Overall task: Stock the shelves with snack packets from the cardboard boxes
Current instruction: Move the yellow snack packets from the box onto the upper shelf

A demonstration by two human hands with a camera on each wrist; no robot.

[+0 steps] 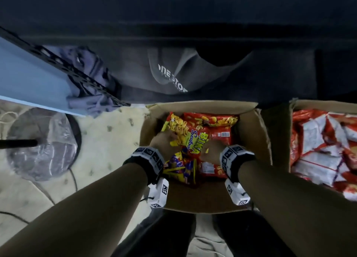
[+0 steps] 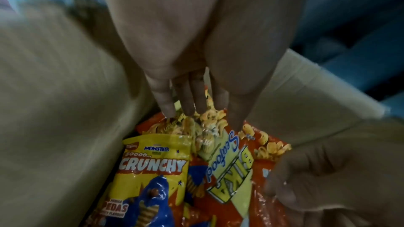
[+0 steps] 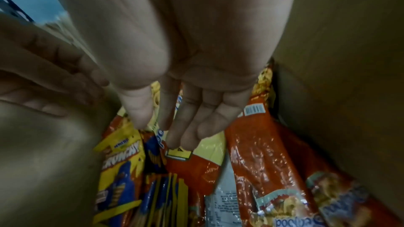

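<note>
An open cardboard box (image 1: 251, 135) on the floor holds several snack packets. On top lies a red and yellow Bika Seafood packet (image 1: 195, 141), with a yellow and blue Crunchy packet (image 1: 179, 167) beside it and red packets (image 1: 216, 121) behind. Both hands are down in the box. My left hand (image 1: 164, 140) has straight fingers (image 2: 166, 103) touching the far end of the Bika packet (image 2: 229, 161). My right hand (image 1: 209, 147) lays straight fingers (image 3: 186, 127) on the packet's yellow panel (image 3: 210, 148). Neither hand has closed round it. The Crunchy packet (image 2: 153, 170) leans against the left wall.
A second cardboard box (image 1: 293, 121) on the right is full of red and white packets (image 1: 324, 141). A pale blue shelf board with a black perforated upright (image 1: 58, 63) runs at the left. A round plastic-wrapped stand base (image 1: 42, 144) and cables lie on the floor. My legs are below.
</note>
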